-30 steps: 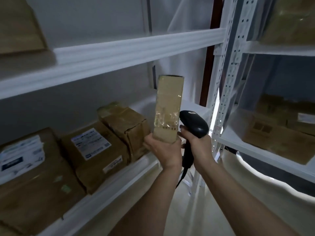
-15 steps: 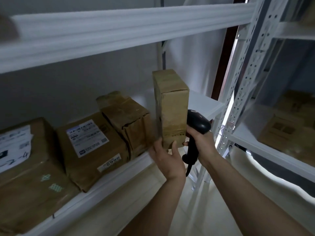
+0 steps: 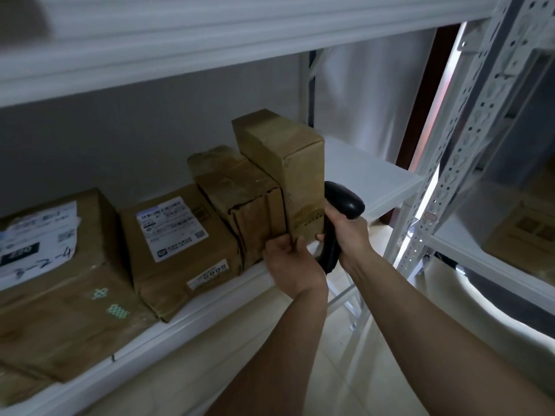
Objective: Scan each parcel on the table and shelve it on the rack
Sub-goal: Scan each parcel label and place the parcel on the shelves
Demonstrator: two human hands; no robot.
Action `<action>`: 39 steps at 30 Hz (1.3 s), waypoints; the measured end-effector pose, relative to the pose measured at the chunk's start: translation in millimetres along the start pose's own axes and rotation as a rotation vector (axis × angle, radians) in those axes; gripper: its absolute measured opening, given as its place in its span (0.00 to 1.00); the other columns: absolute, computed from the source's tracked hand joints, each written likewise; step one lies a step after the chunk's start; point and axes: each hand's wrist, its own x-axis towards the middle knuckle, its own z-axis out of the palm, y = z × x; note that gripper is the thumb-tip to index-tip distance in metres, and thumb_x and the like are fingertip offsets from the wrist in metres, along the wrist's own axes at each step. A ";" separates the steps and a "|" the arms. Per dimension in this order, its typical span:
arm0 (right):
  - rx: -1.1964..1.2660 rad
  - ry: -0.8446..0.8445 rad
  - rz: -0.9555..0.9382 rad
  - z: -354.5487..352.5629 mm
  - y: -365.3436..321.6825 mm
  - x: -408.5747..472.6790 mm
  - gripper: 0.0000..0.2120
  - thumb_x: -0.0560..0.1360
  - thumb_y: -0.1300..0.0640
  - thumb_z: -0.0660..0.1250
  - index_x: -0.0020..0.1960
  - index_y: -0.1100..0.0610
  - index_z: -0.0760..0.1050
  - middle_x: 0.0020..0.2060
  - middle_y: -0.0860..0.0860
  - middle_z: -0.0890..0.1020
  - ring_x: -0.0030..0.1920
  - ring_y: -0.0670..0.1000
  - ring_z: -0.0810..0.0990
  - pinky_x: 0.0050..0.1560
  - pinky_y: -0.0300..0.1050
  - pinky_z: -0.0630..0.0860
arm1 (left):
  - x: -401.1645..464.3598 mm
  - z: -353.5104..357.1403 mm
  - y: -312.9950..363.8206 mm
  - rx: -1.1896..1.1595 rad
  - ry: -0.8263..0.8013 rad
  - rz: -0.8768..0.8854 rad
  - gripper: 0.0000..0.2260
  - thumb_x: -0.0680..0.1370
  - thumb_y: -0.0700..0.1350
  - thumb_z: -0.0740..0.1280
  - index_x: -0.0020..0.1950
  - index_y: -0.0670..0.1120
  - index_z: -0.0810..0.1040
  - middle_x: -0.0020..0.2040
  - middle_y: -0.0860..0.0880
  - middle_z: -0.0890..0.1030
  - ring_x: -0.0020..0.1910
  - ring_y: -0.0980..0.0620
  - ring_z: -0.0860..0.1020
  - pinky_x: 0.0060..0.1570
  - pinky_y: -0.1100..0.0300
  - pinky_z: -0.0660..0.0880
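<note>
Cardboard parcel (image 3: 300, 175) upright on shelf (image 3: 375, 181) | touching crumpled box (image 3: 240, 202) leftward

A small white sticker (image 3: 208, 276) at the front lower corner of the second box (image 3: 180, 250) from the shelf's left end reads "0006". The larger shipping labels (image 3: 171, 226) are illegible.

The left hand (image 3: 289, 267) hides the upright parcel's (image 3: 295, 172) lower front corner; label print (image 3: 171, 226) unreadable
</note>
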 end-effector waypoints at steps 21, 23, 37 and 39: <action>-0.126 -0.218 -0.192 33.6 63.7 -147.5 0.04 0.73 0.65 0.71 0.40 0.61 0.78 0.28 0.56 0.77 0.30 0.51 0.75 0.37 0.45 0.76 | 25.1 -148.9 1.5 0.030 -0.353 0.022 0.13 0.75 0.31 0.65 0.41 0.50 0.75 0.43 0.49 0.80 0.44 0.48 0.80 0.46 0.55 0.78; -0.197 -0.370 -0.181 48.0 74.6 -165.6 0.04 0.73 0.64 0.72 0.40 0.60 0.79 0.28 0.54 0.79 0.31 0.51 0.77 0.39 0.46 0.76 | 32.3 -175.6 -2.1 0.048 -0.346 0.020 0.13 0.75 0.30 0.64 0.40 0.48 0.74 0.40 0.45 0.79 0.40 0.46 0.78 0.46 0.50 0.77; -0.471 -1.367 0.008 196.3 172.3 -313.0 0.02 0.72 0.66 0.73 0.43 0.63 0.81 0.30 0.56 0.79 0.31 0.53 0.77 0.38 0.46 0.75 | 47.5 -472.8 -43.7 0.131 0.205 -0.113 0.12 0.77 0.30 0.60 0.36 0.42 0.73 0.31 0.44 0.76 0.29 0.52 0.76 0.31 0.65 0.73; -0.508 -1.446 0.005 220.1 190.3 -338.4 0.04 0.72 0.66 0.74 0.40 0.59 0.81 0.31 0.58 0.80 0.32 0.53 0.77 0.38 0.46 0.75 | 42.9 -518.5 -47.6 0.100 0.354 -0.140 0.14 0.78 0.31 0.58 0.37 0.45 0.73 0.32 0.47 0.74 0.25 0.60 0.72 0.27 0.71 0.69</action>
